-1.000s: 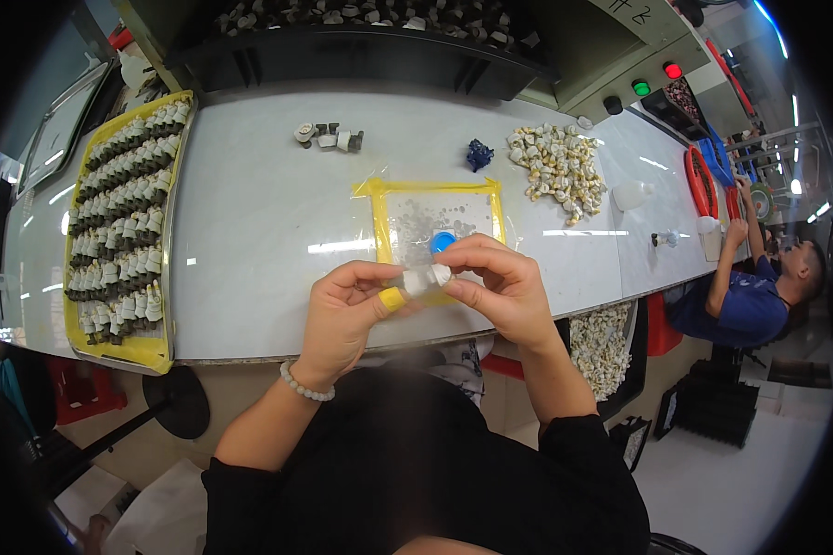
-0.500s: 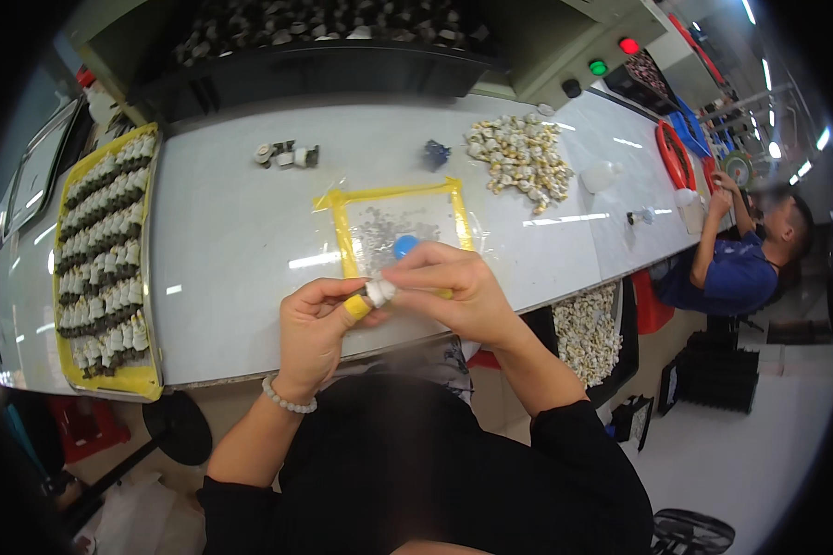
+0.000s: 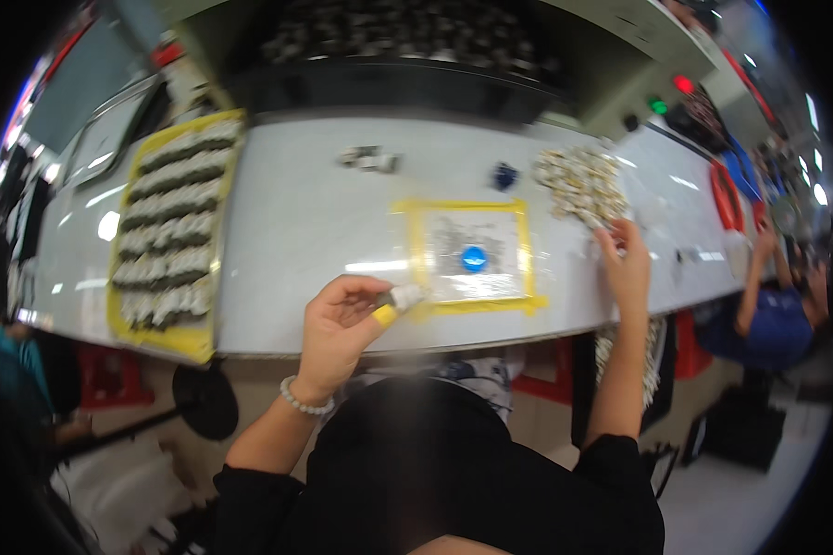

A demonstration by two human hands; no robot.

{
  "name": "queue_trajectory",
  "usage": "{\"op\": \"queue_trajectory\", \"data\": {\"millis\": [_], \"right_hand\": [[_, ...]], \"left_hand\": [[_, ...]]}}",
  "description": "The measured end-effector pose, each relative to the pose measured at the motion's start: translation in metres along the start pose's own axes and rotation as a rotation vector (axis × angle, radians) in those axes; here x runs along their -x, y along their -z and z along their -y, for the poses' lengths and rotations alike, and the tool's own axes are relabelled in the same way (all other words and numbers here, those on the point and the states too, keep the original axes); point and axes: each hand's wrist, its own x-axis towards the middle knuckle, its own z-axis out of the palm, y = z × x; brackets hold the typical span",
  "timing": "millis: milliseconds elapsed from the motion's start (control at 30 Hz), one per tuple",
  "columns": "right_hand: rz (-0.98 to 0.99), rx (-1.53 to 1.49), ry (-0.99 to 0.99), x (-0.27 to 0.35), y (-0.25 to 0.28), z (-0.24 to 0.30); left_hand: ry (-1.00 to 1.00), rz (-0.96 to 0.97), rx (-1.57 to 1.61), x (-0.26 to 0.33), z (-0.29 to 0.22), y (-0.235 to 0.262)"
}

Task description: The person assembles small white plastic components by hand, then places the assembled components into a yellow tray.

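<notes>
My left hand is closed on a small white-and-dark cylindrical part above the near edge of the table. Yellow tape wraps its thumb, and a beaded bracelet circles the wrist. My right hand reaches to the near edge of a heap of small white-and-yellow pieces. Thumb and forefinger look apart there, though slightly blurred. Between the hands lies a clear sheet bordered with yellow tape, with small grey bits and a round blue object on it.
At left stands a yellow tray with rows of white-and-dark parts. A few loose parts and a dark blue object lie farther back. Behind rises a machine housing with a dark bin. A co-worker in blue sits at right.
My right hand has left the part in my left hand and moved right to the heap. My left hand keeps the part. The whole view has shifted, and the blue object shows fully.
</notes>
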Motion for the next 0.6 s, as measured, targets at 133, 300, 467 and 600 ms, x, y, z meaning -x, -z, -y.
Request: {"op": "queue_trajectory", "data": {"millis": [133,300,467,600], "right_hand": [[0.065,-0.015,0.1,-0.002,-0.005,-0.028],[0.102,-0.019,0.14,0.001,-0.012,-0.03],[0.023,-0.068,0.231,0.01,-0.026,-0.024],[0.006,-0.111,0.24,0.011,-0.028,-0.028]], "left_hand": [[-0.275,-0.249,-0.305,0.024,-0.048,0.059],[-0.583,-0.766,-0.685,0.086,-0.106,0.18],[-0.413,-1.082,-0.971,0.103,-0.126,0.271],[-0.38,-1.048,-1.213,0.088,-0.106,0.286]]}}
